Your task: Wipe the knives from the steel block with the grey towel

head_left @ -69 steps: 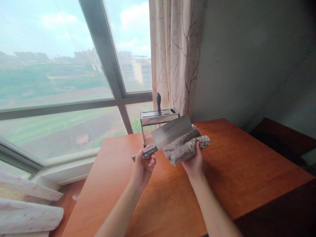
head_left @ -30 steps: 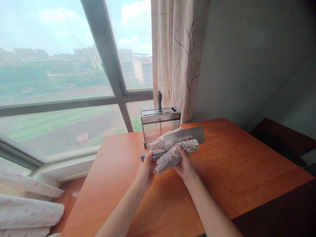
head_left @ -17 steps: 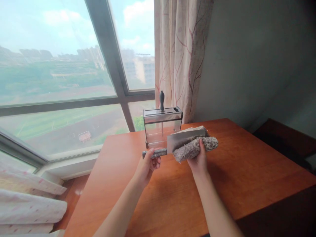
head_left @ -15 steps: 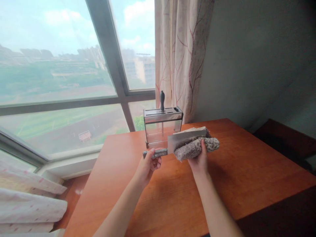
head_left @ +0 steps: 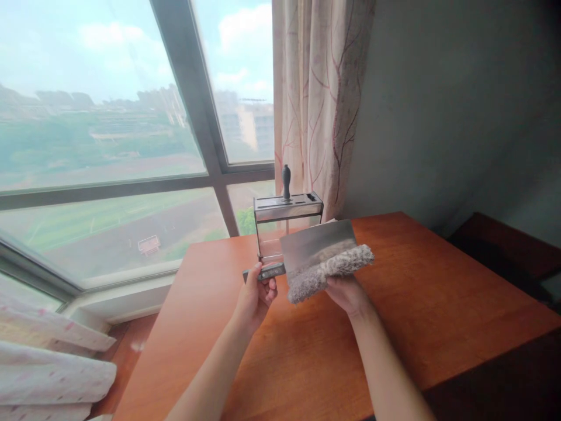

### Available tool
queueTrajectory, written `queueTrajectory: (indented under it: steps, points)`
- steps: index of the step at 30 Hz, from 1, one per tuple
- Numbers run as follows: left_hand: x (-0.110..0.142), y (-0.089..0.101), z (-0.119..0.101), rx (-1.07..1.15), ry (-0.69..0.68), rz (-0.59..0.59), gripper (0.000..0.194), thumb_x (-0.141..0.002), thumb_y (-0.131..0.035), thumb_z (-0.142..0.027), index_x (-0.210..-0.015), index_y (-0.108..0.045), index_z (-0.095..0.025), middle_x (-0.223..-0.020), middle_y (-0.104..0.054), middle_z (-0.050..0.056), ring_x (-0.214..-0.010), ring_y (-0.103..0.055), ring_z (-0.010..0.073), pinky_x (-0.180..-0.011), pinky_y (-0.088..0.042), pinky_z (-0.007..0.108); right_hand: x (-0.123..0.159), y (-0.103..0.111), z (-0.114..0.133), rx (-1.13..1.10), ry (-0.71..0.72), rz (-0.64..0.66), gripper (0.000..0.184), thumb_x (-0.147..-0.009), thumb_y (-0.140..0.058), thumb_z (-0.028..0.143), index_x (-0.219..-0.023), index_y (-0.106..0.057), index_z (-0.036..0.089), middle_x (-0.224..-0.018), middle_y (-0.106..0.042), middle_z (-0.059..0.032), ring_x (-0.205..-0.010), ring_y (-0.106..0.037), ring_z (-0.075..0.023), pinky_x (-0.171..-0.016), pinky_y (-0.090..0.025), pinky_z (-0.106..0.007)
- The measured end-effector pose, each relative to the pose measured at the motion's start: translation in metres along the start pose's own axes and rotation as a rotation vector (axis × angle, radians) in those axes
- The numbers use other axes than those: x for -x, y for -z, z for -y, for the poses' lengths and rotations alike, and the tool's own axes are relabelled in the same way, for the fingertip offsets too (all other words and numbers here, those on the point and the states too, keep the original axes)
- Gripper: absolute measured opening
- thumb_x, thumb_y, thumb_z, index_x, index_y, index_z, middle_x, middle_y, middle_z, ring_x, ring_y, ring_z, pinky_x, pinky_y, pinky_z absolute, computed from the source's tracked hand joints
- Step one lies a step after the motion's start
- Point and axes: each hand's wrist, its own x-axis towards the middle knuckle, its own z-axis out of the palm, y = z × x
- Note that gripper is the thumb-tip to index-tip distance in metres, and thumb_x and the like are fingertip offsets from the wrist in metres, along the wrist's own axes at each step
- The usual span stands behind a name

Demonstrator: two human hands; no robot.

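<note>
A: Quick q: what's in your L hand (head_left: 254,301)?
B: Knife (head_left: 316,241). Fingers closed on its dark handle (head_left: 272,271), thumb on top. So L grip = clamped on handle.
A: And R hand (head_left: 349,294)?
B: Under cloth (head_left: 329,273), touching it from below. Fingertips + thumb mostly hidden, so can't tell if that grip's clamped or just propping.
A: Where's the knife, exactly?
B: Up in front of me, above table (head_left: 307,368), btwn both hands. Handle's on my L, blade goes off to R, far end a bit higher. Broad flat side faces me.
A: Cloth vs. blade?
B: Cloth's fluffy, grey, speckled. Thick roll of it lies along the lower part of the blade, on my side, & hides the bottom edge. Roll tilts up to R too, its R end past the blade. Pale bit shows over the blade's top, behind it.
A: Anything beyond?
B: Rack (head_left: 289,202), upright on far part of table, metal top, see-thru front. Black handle (head_left: 286,182) stands up from its top. Blade overlaps the rack's lower R part in my view.
A: Bkgd?
B: Big window (head_left: 105,140) on L, patterned curtain (head_left: 319,93) behind rack, grey wall (head_left: 438,117) on R.
</note>
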Motion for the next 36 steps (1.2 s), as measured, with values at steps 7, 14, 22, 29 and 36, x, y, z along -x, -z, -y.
queueTrajectory:
  steps: [7, 14, 22, 29, 36]
  points:
    - [0.003, -0.003, 0.000, -0.039, 0.010, 0.013, 0.036, -0.076, -0.062, -0.042, -0.095, -0.066, -0.012, -0.052, -0.055, -0.002, -0.041, -0.044, 0.0055, -0.042, -0.035, 0.016, -0.003, 0.007, -0.005, 0.057, -0.027, -0.041, 0.046, -0.052, -0.073, -0.004, -0.091, -0.066, 0.019, -0.092, -0.072, 0.0001, -0.100, -0.063, -0.0247, -0.096, -0.046, -0.045]
    - [0.009, -0.007, 0.009, -0.125, 0.002, 0.068, 0.041, -0.082, -0.058, -0.044, -0.109, -0.062, -0.013, -0.059, -0.058, 0.001, -0.048, -0.049, 0.0077, -0.047, -0.036, 0.018, -0.013, 0.005, -0.015, -0.073, 0.189, -0.129, 0.044, -0.060, -0.071, 0.004, -0.098, -0.066, 0.026, -0.098, -0.072, 0.0049, -0.091, -0.066, -0.0164, -0.088, -0.051, -0.034]
    - [0.008, -0.010, 0.011, -0.102, 0.032, 0.049, 0.040, -0.081, -0.059, -0.043, -0.106, -0.064, -0.012, -0.058, -0.057, 0.000, -0.048, -0.048, 0.0076, -0.047, -0.035, 0.019, -0.016, 0.015, -0.011, -0.185, 0.311, -0.313, 0.038, -0.064, -0.072, 0.011, -0.098, -0.067, 0.026, -0.091, -0.073, 0.0067, -0.085, -0.067, -0.0121, -0.085, -0.051, -0.026]
    - [0.008, -0.010, 0.017, -0.062, 0.103, 0.033, 0.036, -0.081, -0.058, -0.042, -0.101, -0.065, -0.013, -0.055, -0.055, -0.001, -0.044, -0.046, 0.0061, -0.046, -0.034, 0.018, -0.014, 0.011, -0.014, -0.144, 0.290, -0.277, 0.030, -0.069, -0.075, 0.029, -0.098, -0.066, 0.028, -0.099, -0.072, 0.0048, -0.097, -0.064, -0.0153, -0.093, -0.047, -0.033]
    - [0.010, -0.014, 0.025, -0.085, 0.110, 0.005, 0.038, -0.079, -0.060, -0.044, -0.104, -0.063, -0.014, -0.055, -0.055, -0.001, -0.047, -0.047, 0.0069, -0.048, -0.034, 0.018, -0.010, -0.002, -0.034, -0.139, 0.065, -0.185, 0.029, -0.068, -0.076, 0.036, -0.093, -0.068, 0.024, -0.096, -0.072, 0.0015, -0.090, -0.065, -0.0169, -0.082, -0.051, -0.031]
